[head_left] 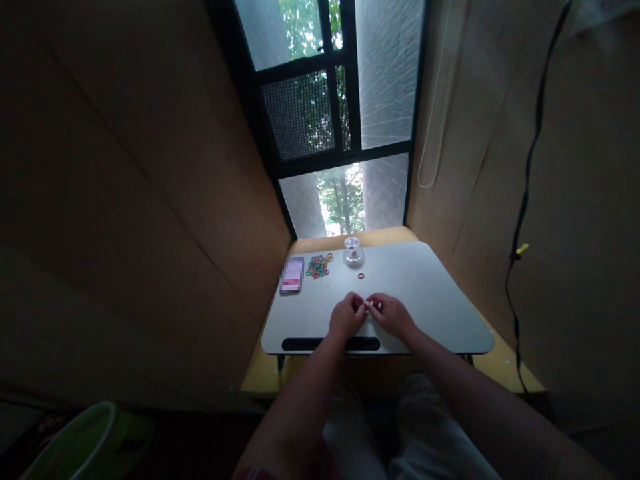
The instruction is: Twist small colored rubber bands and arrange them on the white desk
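Note:
My left hand (349,315) and my right hand (391,313) meet over the white lap table (425,280), fingertips nearly touching. Both are closed in a pinch at a small pale thing (367,305), too small to name. Just beyond my fingers lies a single reddish ring (361,276), like a small elastic band. Farther left is a loose pile of multicoloured small rings (319,267), which look like elastic bands. A clear rounded plastic container (353,256) with a few dark reddish things inside stands at the table's far side.
A phone (292,275) with a lit, blurred screen lies at the table's left edge. A black slot (303,344) runs along the near edge. The lap table stands on a yellow wooden surface (500,363) between two walls. A black cable (525,193) hangs at right; a green basin (85,447) sits lower left.

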The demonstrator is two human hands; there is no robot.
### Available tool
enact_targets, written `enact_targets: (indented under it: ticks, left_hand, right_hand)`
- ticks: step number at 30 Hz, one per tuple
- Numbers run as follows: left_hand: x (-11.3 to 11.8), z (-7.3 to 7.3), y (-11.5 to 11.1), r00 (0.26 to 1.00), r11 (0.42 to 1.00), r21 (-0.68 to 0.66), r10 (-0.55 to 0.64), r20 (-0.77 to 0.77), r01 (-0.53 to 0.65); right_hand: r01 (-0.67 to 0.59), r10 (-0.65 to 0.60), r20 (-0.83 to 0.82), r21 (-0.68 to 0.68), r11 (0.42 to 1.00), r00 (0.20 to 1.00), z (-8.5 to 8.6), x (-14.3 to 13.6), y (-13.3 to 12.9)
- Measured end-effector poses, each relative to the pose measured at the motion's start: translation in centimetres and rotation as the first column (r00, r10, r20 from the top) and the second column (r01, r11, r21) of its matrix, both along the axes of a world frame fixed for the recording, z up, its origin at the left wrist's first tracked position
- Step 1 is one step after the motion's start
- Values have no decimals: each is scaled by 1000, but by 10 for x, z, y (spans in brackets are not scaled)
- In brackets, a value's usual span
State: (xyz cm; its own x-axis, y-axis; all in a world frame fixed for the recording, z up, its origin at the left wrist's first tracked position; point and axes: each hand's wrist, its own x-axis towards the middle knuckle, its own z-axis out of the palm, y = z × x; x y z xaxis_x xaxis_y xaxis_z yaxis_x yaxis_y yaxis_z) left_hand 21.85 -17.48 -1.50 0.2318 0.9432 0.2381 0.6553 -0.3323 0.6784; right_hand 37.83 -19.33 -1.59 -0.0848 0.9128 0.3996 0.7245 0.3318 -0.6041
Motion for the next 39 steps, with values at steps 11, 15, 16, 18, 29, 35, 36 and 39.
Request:
enact_targets:
  ticks: [11, 15, 16, 18, 29, 35, 36, 39]
  left_hand:
    - [-1, 2, -3, 999, 999, 29, -22, -50, 24]
    - [-1, 3, -3, 999, 999, 22, -33, -34, 34]
    - [-1, 3, -3, 999, 999, 21, -41, -25, 41]
    - [-1, 3, -3, 998, 998, 18, -61, -6, 61]
    - [1, 8, -5, 998, 998, -14, -55, -44, 54]
    - [0, 6, -5, 995, 997, 10, -70, -65, 71]
    - [0, 6, -4, 995, 997, 13, -74, -64, 75]
    - [1, 6, -5, 995, 997, 14, -77, -63, 78]
  right_hand:
    - [-9, 9, -5, 29, 1000, 1000, -2, 1, 0]
    - [10, -10, 10, 22, 1000, 1000, -1, 1, 0]
    - [12, -12, 14, 21, 1000, 1000, -1, 0, 0]
    - [16, -16, 24, 20, 1000, 1000, -1, 0, 0]
    - [61, -61, 53, 6, 998, 997, 0, -1, -1]
    - [11, -11, 8, 6, 1000, 1000, -1, 1, -1]
    - [14, -14, 10, 7, 1000, 1000, -2, 1, -1]
    - [33, -34, 40, 16, 999, 999, -3, 1, 0]
